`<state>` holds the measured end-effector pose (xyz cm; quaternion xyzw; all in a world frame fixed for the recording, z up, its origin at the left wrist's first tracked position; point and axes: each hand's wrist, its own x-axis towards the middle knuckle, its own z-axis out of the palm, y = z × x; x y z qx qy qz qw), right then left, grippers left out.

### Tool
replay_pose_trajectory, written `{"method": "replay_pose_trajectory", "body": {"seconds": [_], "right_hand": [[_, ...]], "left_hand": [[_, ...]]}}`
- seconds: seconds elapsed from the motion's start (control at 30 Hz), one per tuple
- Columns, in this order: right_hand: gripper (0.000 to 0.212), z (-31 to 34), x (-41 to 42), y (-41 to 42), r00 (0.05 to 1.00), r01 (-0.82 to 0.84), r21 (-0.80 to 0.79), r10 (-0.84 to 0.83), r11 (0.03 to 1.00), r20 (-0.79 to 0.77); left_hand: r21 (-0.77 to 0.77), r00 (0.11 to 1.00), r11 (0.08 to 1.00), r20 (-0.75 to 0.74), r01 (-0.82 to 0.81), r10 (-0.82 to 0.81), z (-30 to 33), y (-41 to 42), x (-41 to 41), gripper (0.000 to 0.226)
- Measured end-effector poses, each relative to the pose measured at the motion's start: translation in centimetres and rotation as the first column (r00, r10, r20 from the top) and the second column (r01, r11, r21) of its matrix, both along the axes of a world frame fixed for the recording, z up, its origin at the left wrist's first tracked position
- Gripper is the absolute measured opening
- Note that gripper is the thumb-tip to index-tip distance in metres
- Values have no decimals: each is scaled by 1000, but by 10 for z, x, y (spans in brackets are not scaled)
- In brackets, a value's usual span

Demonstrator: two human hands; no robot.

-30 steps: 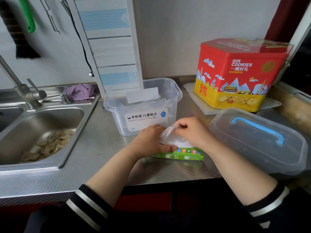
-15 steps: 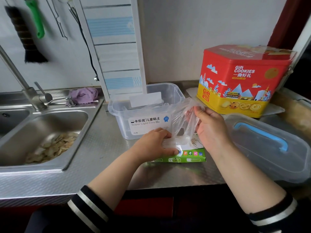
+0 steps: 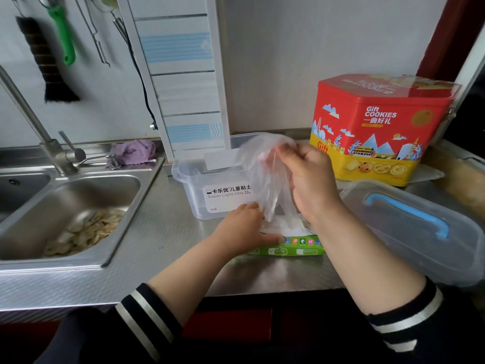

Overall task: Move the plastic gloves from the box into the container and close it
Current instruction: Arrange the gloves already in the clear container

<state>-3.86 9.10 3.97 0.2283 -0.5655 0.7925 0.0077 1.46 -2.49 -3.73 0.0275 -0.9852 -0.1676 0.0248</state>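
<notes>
Right hand [image 3: 311, 185], at the centre of the frame, has its fingers curled round a thin clear plastic glove [image 3: 265, 177] and holds it up above the flat green cardboard box [image 3: 288, 248], the glove's lower end trailing down to the box's opening. Left hand [image 3: 246, 232], just below and to the left, lies over the left end of that box, fingers bent on its top and thumb along its front edge, pressing it to the steel bench [image 3: 162, 232]. Directly behind the box stands the clear rectangular plastic container [image 3: 199, 195] with a white label, open at the top (what lies inside cannot be told). Its clear lid with a blue handle [image 3: 409, 222] rests on the bench at the right of the frame. Behind the lid, in the upper right, stands a red and yellow cookie tin [image 3: 378, 127]. At the left is a steel sink [image 3: 68, 206] with pale scraps in its basin, and a purple cloth [image 3: 132, 151] lies on its back rim.
</notes>
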Motion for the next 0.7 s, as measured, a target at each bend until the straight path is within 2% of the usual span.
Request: {"method": "replay_pose_trajectory", "body": {"seconds": [0.07,0.13,0.2,0.23,0.27,0.3,0.33,0.37,0.4,0.43,0.5,0.57,0.63,0.7], "right_hand": [[17,12,4,4,969,117,74,-97,990,-228],[9,13,4,12,879,269,79,-211,960,-427],[20,8,2,20,763,378,45,-284,925,-581],[22,3,-2,22,708,404,50,-278,913,-650],[21,-2,-4,23,651,426,68,-253,902,-716],[21,-9,-6,23,589,457,93,-223,885,-777],[20,-15,-7,23,527,491,118,-187,863,-829],[21,-20,-7,22,465,525,136,-149,840,-873],[21,-24,-6,22,399,562,138,-120,816,-909],[21,-27,-5,21,332,596,129,-98,792,-938],[20,-29,-6,22,221,657,95,-70,748,-973],[23,-28,-7,23,155,713,77,-49,697,-987],[29,-29,-8,24,133,755,87,-22,650,-991],[37,-28,-10,24,138,787,92,-28,610,-990]], "left_hand": [[17,999,999,-32,-36,36,-3,0,7,66],[102,982,991,-158,-87,102,-1,0,17,48],[388,884,918,-395,-87,251,13,0,26,16],[589,815,808,-454,-29,361,24,0,28,28],[768,790,638,-427,60,439,37,-1,27,42],[883,827,449,-351,137,438,51,-3,24,56],[952,893,261,-251,159,372,65,-7,20,72],[984,948,125,-160,130,274,78,-10,15,84],[994,982,78,-87,75,166,89,-11,13,89],[993,994,115,-52,41,91,96,-12,11,84],[968,994,241,-84,66,64,104,-10,5,50],[955,981,268,-162,128,109,106,-6,-2,24],[932,958,304,-249,198,140,110,-4,-7,21],[886,924,385,-344,259,169,118,-6,-13,22]]}}
